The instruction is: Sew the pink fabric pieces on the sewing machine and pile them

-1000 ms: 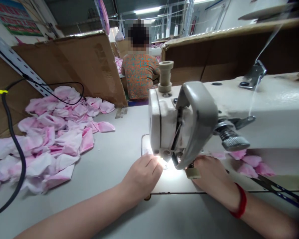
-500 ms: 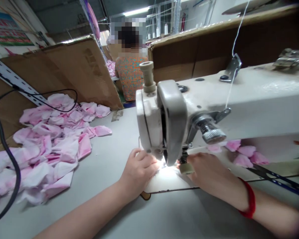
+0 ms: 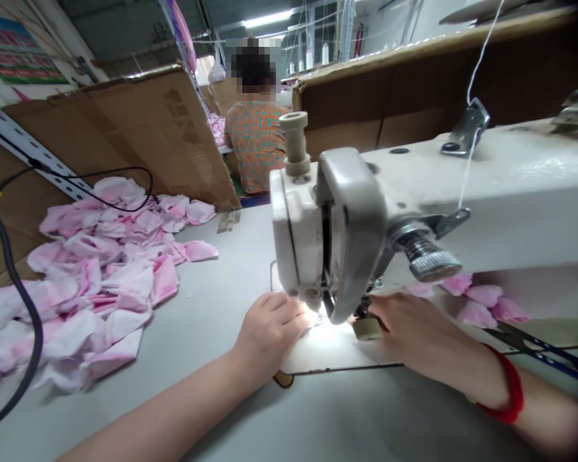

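Note:
A white sewing machine (image 3: pixel 298 237) fills the middle and right, its lamp glaring on the needle plate (image 3: pixel 334 353). Left of the needle, my left hand (image 3: pixel 272 330) rests on the plate's edge, fingers bent and pressed together. A pale bit of material shows at its fingertips, washed out by the light. My right hand (image 3: pixel 414 327), with a red band (image 3: pixel 510 391) on its wrist, reaches in from the right. Its fingers are curled beside the presser-foot area and a beige knob (image 3: pixel 367 329); the fingertips are partly hidden, and what they hold cannot be made out.
Pink-and-white fabric pieces (image 3: pixel 120 289) are heaped on the left of the table, a black cable (image 3: pixel 17 289) in front. Pink pieces (image 3: pixel 484 298) and dark scissors (image 3: pixel 544 350) lie beneath the machine arm. Cardboard panels (image 3: pixel 139 135) stand behind; a person (image 3: pixel 257 141) sits beyond them.
The machine and my right hand appear slightly farther right in view, as the camera has shifted a little. My left hand stays by the needle in nearly the same pose.

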Demonstrator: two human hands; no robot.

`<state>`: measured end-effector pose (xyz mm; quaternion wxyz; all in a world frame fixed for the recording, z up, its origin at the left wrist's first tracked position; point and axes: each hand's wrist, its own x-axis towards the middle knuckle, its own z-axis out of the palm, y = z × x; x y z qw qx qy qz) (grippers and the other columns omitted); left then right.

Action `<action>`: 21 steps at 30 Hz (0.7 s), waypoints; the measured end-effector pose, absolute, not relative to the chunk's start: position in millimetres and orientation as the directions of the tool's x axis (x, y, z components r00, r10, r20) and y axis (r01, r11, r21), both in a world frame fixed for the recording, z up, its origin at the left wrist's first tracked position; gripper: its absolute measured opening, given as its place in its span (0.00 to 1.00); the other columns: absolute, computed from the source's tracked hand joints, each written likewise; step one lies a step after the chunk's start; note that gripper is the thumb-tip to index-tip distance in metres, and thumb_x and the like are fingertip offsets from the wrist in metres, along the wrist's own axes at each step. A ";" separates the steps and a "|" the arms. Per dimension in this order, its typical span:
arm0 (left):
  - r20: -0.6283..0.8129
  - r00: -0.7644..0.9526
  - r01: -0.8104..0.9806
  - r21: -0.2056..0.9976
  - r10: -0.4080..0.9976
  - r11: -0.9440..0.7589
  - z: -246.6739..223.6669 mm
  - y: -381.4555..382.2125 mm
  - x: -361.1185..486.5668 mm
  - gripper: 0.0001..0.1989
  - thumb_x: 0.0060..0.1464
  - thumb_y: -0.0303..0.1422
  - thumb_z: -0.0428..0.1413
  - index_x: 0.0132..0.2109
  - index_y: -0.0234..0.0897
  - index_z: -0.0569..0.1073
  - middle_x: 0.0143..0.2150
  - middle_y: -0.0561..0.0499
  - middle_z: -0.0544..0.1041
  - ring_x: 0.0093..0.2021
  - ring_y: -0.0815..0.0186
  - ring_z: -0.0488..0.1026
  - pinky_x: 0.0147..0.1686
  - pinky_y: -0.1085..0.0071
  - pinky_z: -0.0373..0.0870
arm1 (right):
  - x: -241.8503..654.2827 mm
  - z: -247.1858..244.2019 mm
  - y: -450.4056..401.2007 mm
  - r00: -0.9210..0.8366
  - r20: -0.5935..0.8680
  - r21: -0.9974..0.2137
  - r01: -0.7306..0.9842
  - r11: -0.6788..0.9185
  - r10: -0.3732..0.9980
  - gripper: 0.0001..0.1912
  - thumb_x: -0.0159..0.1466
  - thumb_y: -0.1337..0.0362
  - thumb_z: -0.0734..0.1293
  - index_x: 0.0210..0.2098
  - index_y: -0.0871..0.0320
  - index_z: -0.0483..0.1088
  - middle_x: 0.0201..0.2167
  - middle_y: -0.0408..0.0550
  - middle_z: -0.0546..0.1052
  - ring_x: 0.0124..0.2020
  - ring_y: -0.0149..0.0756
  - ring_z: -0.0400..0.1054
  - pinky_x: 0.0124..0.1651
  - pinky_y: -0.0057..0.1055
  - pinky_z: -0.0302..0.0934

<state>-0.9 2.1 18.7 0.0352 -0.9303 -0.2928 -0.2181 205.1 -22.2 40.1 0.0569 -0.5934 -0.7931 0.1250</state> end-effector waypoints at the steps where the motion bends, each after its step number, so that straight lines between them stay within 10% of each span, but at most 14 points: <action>1: 0.416 0.736 0.567 0.051 0.534 -0.822 18.3 1.9 -0.9 0.08 0.55 0.27 0.45 0.37 0.38 0.69 0.31 0.56 0.72 0.32 0.70 0.65 0.34 0.71 0.60 | 205.5 40.6 -21.9 -0.287 -0.054 -0.273 0.925 0.263 0.956 0.10 0.57 0.67 0.55 0.26 0.56 0.67 0.22 0.43 0.72 0.25 0.35 0.66 0.24 0.27 0.48; 21: 0.453 0.791 0.588 -0.382 0.410 -0.713 14.0 -4.1 7.9 0.08 0.50 0.20 0.43 0.29 0.32 0.65 0.23 0.51 0.64 0.24 0.66 0.62 0.23 0.72 0.58 | 202.6 29.0 -13.3 -0.293 0.095 -0.099 0.948 0.302 0.951 0.13 0.56 0.65 0.57 0.16 0.58 0.62 0.16 0.47 0.71 0.21 0.33 0.65 0.21 0.27 0.44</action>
